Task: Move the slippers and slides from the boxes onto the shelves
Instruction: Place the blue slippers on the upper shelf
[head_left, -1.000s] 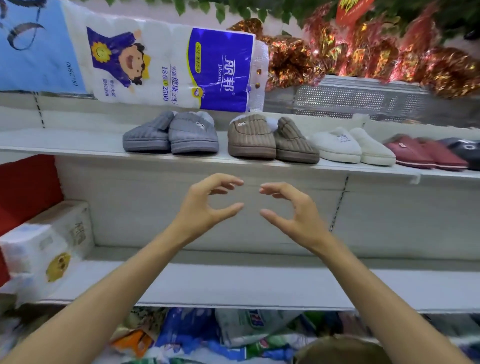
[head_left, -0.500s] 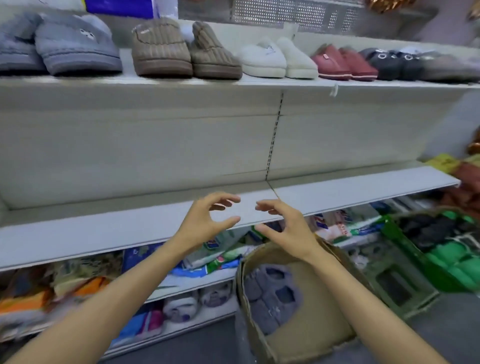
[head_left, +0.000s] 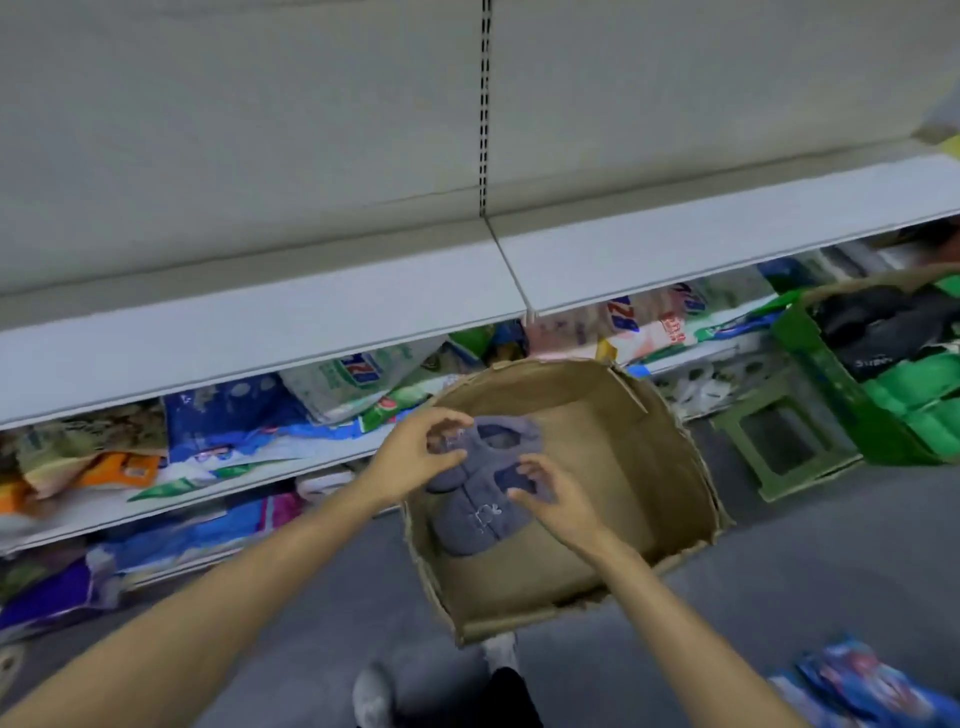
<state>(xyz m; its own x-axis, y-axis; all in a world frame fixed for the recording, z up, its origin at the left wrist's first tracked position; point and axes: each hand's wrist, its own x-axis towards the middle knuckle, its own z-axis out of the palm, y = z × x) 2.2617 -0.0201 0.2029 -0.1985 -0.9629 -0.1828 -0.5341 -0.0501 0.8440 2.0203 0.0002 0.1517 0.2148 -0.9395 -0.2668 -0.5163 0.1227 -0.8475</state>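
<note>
Two grey slippers (head_left: 483, 493) lie in the brown cardboard box (head_left: 660, 467) on the floor, one partly over the other, and they look to be the last pair in it. The left hand (head_left: 421, 457) reaches over the upper slipper's collar with fingers curled; the right hand (head_left: 550, 493) comes in at the nearer slipper, fingers spread and bent. Motion blur makes it hard to be sure, but neither hand seems to have closed on the fabric yet, so I cannot tell whether the left is already touching.

By my reading, this box is nearly finished, while the task as a whole is not: the green box (head_left: 831, 384) at the right holds dark slides and green ones, untouched. The white shelf (head_left: 311, 322) directly above shows nothing on the part in view, so there is room for this pair.

The slippers are plush and soft-bodied, with rounded toes, open collars and a small pale embroidered mark on the nearer upper; they should squash a little under a grip. The cardboard is matte, with ragged, torn rims and flaps bowed outward.
</note>
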